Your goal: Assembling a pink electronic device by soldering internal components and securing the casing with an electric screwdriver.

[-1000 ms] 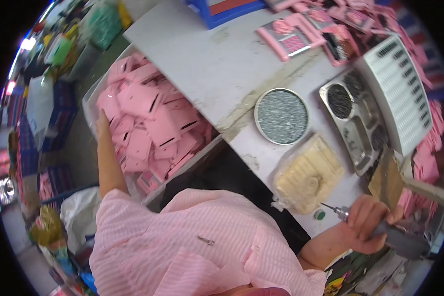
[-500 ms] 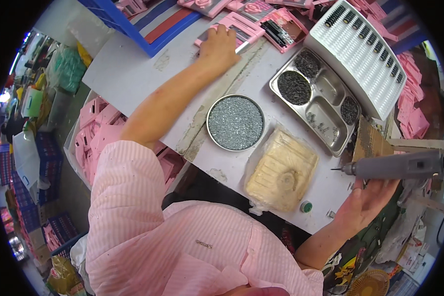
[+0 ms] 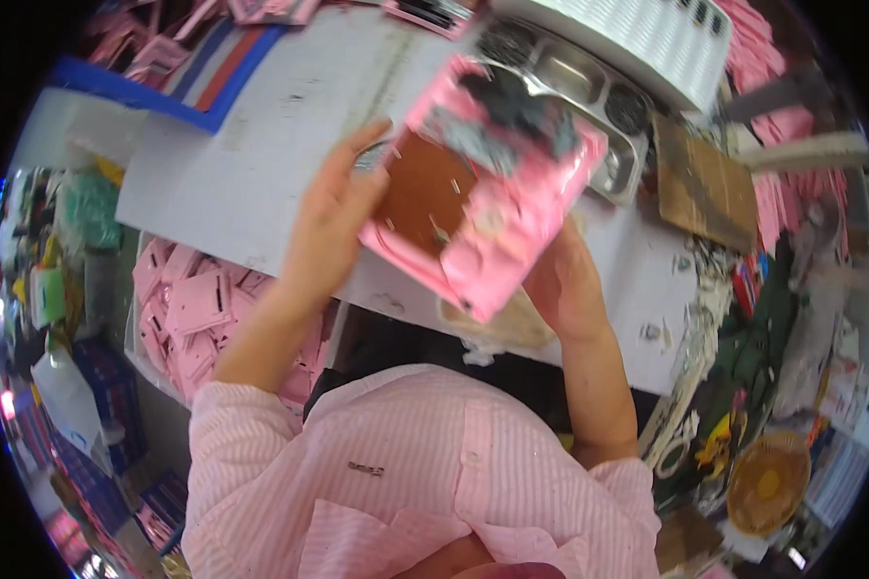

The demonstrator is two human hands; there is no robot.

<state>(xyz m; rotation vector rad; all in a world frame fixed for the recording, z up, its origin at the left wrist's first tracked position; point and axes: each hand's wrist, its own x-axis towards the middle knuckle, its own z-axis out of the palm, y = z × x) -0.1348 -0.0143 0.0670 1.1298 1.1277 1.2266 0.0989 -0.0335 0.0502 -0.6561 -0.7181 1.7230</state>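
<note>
A flat pink plastic panel (image 3: 517, 256) with a raised rose decoration, a brown area and grey and black parts is held up above the table, tilted and partly blurred. My left hand (image 3: 333, 212) grips its left edge, thumb at the brown area. My right hand (image 3: 568, 280) supports it from beneath the lower right side; most of those fingers are hidden. Small bright bits show on the brown area. Behind the panel, a yellowish plastic-wrapped block (image 3: 517, 320) is mostly covered. Only a sliver of the round metal tin (image 3: 369, 156) shows beside my left hand.
A steel compartment tray (image 3: 565, 72) and a white ridged rack (image 3: 637, 43) stand at the far right. Beside them are cardboard (image 3: 705, 183) and a blurred grey power screwdriver (image 3: 782, 94). Left are a blue crate (image 3: 145, 101) and a bin of pink plastic pieces (image 3: 198, 309).
My left hand has come back from the far side of the table and now holds the pink panel near me. My right hand has left the power screwdriver and moved to the panel.
</note>
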